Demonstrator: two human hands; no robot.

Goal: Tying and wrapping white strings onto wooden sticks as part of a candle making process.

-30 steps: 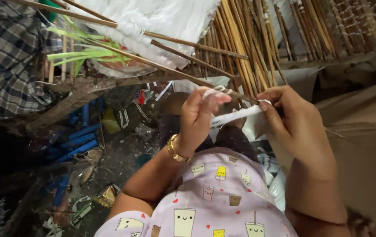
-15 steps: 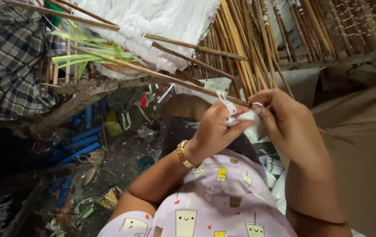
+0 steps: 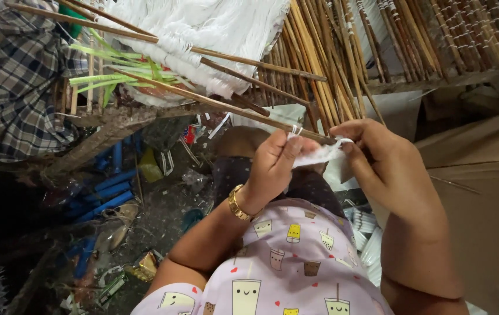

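Note:
My left hand point(image 3: 276, 160) and my right hand point(image 3: 380, 160) meet in front of my lap, both pinching a small bundle of white thread point(image 3: 319, 153). The thread is wrapped at the near end of a thin brown stick point(image 3: 226, 106) that slants up to the left. A gold bracelet point(image 3: 238, 204) circles my left wrist. Above, a thick hank of white threads point(image 3: 203, 29) drapes over more sticks.
A dense row of bamboo sticks point(image 3: 389, 46) leans across the top right. A plaid cloth point(image 3: 10, 87) hangs at the left. Green strips point(image 3: 106, 73) lie beside a rough wooden beam point(image 3: 104, 128). Blue pipes point(image 3: 104, 192) and litter cover the ground. Brown cardboard point(image 3: 482, 192) sits at the right.
My hands have closed together over the white thread at the stick's end and shifted slightly down and left in the view. The stick stays in place.

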